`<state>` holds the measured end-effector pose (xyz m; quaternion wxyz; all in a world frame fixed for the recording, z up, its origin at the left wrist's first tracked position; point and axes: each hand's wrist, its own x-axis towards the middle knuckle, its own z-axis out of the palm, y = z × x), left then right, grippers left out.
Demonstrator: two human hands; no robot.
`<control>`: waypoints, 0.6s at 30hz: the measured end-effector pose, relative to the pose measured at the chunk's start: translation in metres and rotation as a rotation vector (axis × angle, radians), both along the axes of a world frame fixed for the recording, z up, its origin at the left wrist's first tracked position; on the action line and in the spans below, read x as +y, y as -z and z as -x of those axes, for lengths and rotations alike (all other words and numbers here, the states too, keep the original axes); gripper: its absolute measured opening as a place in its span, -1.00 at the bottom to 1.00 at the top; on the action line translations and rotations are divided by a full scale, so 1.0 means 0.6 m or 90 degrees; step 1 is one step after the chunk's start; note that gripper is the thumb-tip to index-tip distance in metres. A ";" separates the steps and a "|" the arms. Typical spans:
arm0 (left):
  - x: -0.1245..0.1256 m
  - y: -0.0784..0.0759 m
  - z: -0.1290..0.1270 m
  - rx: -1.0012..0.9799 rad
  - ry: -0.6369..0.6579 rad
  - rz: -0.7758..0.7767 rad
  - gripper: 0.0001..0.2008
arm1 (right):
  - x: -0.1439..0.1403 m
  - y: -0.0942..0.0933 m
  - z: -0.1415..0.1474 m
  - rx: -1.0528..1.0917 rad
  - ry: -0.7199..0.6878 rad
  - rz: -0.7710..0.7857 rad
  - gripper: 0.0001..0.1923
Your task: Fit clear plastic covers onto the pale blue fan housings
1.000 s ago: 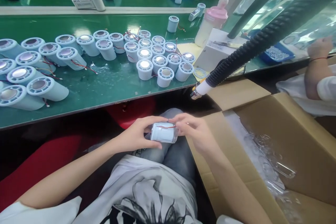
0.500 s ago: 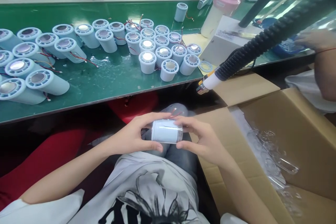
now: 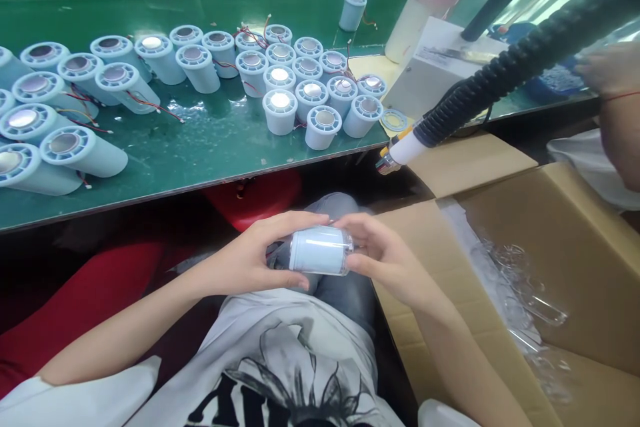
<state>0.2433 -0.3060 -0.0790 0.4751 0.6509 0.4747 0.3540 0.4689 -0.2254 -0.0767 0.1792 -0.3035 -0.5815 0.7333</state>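
Over my lap I hold a pale blue cylinder (image 3: 320, 250) lying on its side, with a clear cover on its right end. My left hand (image 3: 255, 255) grips its left end, thumb below and fingers over the top. My right hand (image 3: 383, 255) cups the right end with the clear cover. Several more pale blue cylinders (image 3: 300, 90) with round metal tops and red wires stand or lie on the green table (image 3: 210, 147) in front of me.
A black ribbed hose with a white nozzle (image 3: 400, 152) hangs over the table's front edge. An open cardboard box (image 3: 560, 233) with clear plastic parts stands at my right. A pink-lidded bottle (image 3: 425, 7) and a white device (image 3: 440, 67) are behind it. Another person's arm (image 3: 617, 120) is far right.
The cylinder has turned in my hands; its red wire on top no longer shows. My right hand has moved from the top to cup the right end. The view shifted down slightly.
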 end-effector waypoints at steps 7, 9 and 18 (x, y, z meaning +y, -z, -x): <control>-0.001 -0.002 0.002 0.002 0.006 -0.007 -0.24 | 0.000 0.000 0.010 -0.009 0.011 0.089 -0.60; -0.001 -0.002 0.002 0.002 0.010 -0.011 -0.24 | -0.001 0.005 0.013 0.000 0.017 0.119 -0.59; 0.002 0.005 0.003 -0.017 0.034 -0.064 -0.22 | -0.007 0.019 0.018 -0.028 0.009 0.224 -0.48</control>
